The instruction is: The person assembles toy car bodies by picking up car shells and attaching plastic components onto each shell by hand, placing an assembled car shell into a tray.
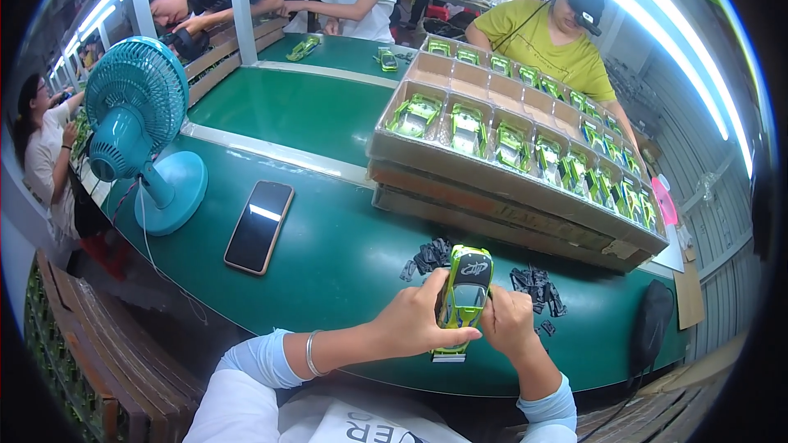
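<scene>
Green toy car body gripped in both hands

The left hand [414, 320] and right hand [507, 321] clamp the toy car body [464, 297] above the near tabletop [328, 254], fingers hiding its sides; small black parts [538, 287] lie just beyond, indistinct.
</scene>
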`<state>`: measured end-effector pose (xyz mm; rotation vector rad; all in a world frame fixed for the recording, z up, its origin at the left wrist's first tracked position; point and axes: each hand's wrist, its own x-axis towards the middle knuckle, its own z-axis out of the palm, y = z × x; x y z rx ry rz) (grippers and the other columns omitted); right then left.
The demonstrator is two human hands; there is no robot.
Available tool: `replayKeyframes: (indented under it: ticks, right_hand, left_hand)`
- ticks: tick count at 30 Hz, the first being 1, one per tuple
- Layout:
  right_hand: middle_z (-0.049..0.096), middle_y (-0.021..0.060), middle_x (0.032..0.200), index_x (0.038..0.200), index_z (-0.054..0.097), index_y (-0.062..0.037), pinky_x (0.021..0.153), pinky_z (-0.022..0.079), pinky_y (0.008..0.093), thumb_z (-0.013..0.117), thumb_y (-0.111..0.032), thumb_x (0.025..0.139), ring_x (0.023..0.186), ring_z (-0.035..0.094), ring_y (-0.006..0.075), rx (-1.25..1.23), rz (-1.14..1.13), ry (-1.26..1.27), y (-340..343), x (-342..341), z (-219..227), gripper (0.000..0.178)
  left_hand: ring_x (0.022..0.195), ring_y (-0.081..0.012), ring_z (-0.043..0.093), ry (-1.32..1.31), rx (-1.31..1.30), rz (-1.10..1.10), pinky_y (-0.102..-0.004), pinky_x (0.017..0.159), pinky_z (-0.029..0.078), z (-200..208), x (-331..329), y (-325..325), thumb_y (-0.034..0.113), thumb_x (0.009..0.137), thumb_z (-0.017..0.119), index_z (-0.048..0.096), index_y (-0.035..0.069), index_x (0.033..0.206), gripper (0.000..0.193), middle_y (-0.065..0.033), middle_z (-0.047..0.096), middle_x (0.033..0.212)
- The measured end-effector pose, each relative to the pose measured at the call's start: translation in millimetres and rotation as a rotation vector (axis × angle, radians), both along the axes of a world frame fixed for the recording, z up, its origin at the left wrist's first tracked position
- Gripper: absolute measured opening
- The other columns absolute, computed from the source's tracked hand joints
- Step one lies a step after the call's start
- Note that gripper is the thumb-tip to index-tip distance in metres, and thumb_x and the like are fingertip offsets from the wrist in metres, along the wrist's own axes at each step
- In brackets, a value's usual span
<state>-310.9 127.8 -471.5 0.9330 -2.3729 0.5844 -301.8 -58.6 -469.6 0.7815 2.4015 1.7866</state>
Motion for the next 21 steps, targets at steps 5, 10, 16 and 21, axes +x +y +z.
replayKeyframes:
  ticks: [5,10,16,21]
  right_hand:
    - [0.053,0.0139,0.057,0.088,0.051,0.0024,0.042,0.041,0.0364,0.053,-0.003,0.076,0.046,0.053,0.0301,-0.206,-0.003,-0.212,-13,1,2,0.013]
    - [0.052,0.0129,0.054,0.08,0.05,0.0003,0.041,0.041,0.0366,0.054,-0.004,0.076,0.045,0.052,0.0295,-0.125,-0.073,-0.256,-6,3,-1,0.007]
    - [0.044,0.0085,0.044,0.063,0.045,-0.0043,0.037,0.037,0.0347,0.057,-0.005,0.073,0.036,0.046,0.0259,0.024,-0.029,-0.048,-1,2,3,0.016]
    - [0.051,0.009,0.05,0.072,0.05,-0.0003,0.037,0.037,0.0297,0.054,-0.007,0.077,0.04,0.05,0.0217,-0.286,-0.061,-0.454,-7,5,-7,0.01]
  left_hand:
    - [0.068,-0.0098,0.057,-0.089,-0.01,0.031,-0.0228,0.059,0.046,3,-5,-5,0.03,0.065,0.075,0.038,-0.005,0.108,0.067,-0.0097,0.059,0.08]
    - [0.059,-0.0251,0.061,0.037,0.019,0.081,-0.0306,0.054,0.048,-2,-5,-5,0.035,0.066,0.072,0.037,-0.006,0.104,0.066,-0.0167,0.058,0.069]
    - [0.06,-0.0233,0.062,0.03,0.084,0.043,-0.0302,0.056,0.049,-6,-4,-2,0.035,0.066,0.072,0.036,-0.006,0.105,0.067,-0.0164,0.059,0.071]
    - [0.066,-0.0229,0.062,0.017,0.137,0.054,-0.0298,0.06,0.049,-3,-6,-5,0.034,0.066,0.072,0.036,-0.005,0.105,0.066,-0.0165,0.059,0.076]
